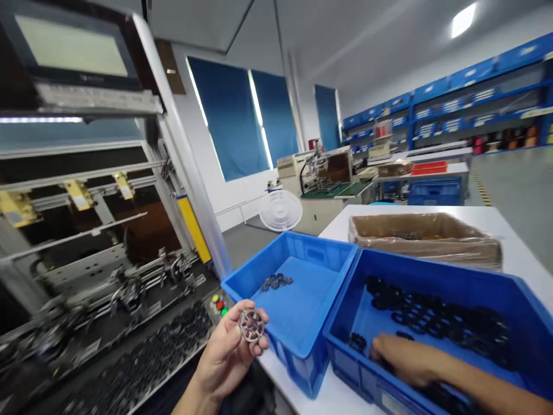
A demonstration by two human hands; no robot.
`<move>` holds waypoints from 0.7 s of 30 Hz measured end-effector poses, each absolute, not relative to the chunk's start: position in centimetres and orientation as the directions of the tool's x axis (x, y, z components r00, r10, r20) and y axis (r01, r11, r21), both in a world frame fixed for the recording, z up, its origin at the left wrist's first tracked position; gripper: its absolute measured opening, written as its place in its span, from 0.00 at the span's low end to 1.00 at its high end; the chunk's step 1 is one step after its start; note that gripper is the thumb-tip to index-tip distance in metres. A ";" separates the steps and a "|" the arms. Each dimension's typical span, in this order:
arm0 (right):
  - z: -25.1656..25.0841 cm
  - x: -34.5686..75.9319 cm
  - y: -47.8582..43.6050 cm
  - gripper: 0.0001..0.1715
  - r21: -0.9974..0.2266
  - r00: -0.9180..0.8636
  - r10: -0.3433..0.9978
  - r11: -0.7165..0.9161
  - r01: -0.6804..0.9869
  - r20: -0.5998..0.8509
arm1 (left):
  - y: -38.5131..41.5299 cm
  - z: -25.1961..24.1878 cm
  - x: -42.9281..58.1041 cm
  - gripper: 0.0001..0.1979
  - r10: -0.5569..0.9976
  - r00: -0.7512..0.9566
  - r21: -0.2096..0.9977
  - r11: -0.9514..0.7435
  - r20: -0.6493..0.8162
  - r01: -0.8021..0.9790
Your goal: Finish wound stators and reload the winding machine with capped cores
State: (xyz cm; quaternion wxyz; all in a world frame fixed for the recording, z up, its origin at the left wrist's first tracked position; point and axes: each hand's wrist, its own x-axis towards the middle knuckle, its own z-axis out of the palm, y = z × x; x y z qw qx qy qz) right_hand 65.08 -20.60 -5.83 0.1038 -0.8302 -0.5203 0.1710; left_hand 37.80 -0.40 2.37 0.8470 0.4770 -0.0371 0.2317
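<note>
My left hand [227,354] holds up a small round part wound with copper wire [252,324], pinched between thumb and fingertips, just left of a blue bin [328,271]. That bin holds a small cluster of dark round parts [276,281]. My right hand [404,357] reaches down into a second blue bin [436,271] on the right, among several black ring parts [436,320]. Whether its fingers grip a ring is hidden by blur and by the bin wall.
A winding machine [99,271] with a screen [71,46] stands at the left, black rings lying on its tray [164,346]. Coloured buttons [220,304] sit by the bin. A lined cardboard box [425,236] rests behind on the white table [518,253]. A fan [280,210] and blue shelves [453,104] stand further back.
</note>
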 end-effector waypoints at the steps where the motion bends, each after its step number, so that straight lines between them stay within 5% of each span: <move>1: -6.0 65.1 -20.5 0.17 -0.358 0.378 0.912 -0.411 0.838 -0.161 | -0.7 2.0 36.8 0.16 0.355 0.891 0.766 0.476 0.283 -0.433; 13: -6.8 67.3 -17.2 0.15 -0.535 0.345 0.935 -0.251 0.807 0.081 | -2.4 -5.0 31.4 0.16 0.464 0.870 0.613 0.643 0.165 -0.460; 21: -8.1 65.3 -16.3 0.19 -0.467 0.380 0.912 -0.272 0.842 0.155 | -2.6 -5.8 30.0 0.17 0.507 0.853 0.608 0.641 0.125 -0.470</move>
